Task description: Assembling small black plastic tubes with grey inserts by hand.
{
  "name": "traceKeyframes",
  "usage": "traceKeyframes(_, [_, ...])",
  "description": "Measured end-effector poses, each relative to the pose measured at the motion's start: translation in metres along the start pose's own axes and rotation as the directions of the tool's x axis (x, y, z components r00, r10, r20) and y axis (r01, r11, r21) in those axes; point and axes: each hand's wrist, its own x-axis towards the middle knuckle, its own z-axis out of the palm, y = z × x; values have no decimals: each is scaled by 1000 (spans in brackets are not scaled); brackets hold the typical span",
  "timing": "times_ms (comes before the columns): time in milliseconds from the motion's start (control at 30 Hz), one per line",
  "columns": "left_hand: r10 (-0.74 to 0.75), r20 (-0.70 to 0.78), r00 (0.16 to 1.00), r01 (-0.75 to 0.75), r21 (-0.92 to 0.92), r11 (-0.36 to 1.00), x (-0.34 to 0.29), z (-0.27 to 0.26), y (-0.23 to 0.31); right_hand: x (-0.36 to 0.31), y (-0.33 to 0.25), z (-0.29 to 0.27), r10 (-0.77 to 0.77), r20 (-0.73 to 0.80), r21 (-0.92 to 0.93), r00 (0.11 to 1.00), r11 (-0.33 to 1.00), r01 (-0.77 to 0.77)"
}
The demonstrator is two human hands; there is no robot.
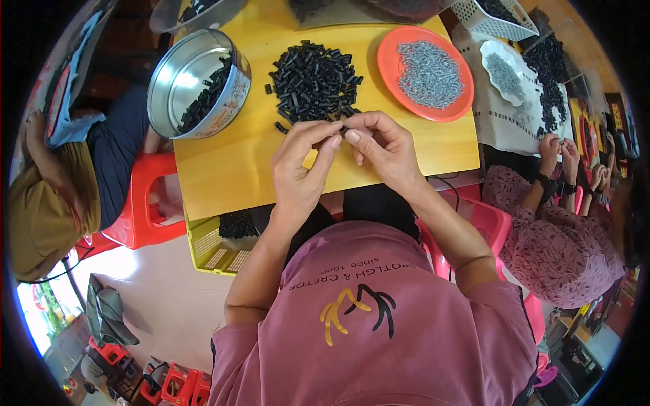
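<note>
Above the near part of the yellow table, my two hands meet fingertip to fingertip. My left hand (302, 161) pinches a small black plastic piece (343, 130) from one side. My right hand (391, 150) pinches at the same spot, thumb against forefinger. The fingers cover most of the piece, so its shape is hard to make out. Just beyond my hands spreads a heap of small black plastic pieces (315, 80). To the right is a round red plate (386, 57) of small silvery metal parts (433, 74), which look like springs or screws.
A round metal tin (162, 120) with black pieces stands on the table's (223, 176) left. Below the table edge sits a yellow crate (201, 252). Co-workers sit at both sides; one at right has hands (558, 157) over a cloth-covered table with a white dish (502, 73).
</note>
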Motion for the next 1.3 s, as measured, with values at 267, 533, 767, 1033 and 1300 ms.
traceKeyframes(267, [-76,-39,996,68,-182,981,1,12,21,-8,-12,-5,-5,62,268,998,963,-12])
traceKeyframes(533, [142,10,990,-142,113,983,1,17,16,-16,-4,-10,130,57,420,990,896,-142])
traceKeyframes(767, [-15,145,989,22,-46,999,7,15,3,-20,-11,-17,163,9,259,987,953,-160])
traceKeyframes(1033, [-230,195,954,259,-140,956,-8,19,-29,41,-54,-105,-329,-50,-879,943,463,115])
traceKeyframes(1300, [-162,235,958,183,-72,980,-8,20,-31,86,-61,-115,-78,35,-984,996,171,48])
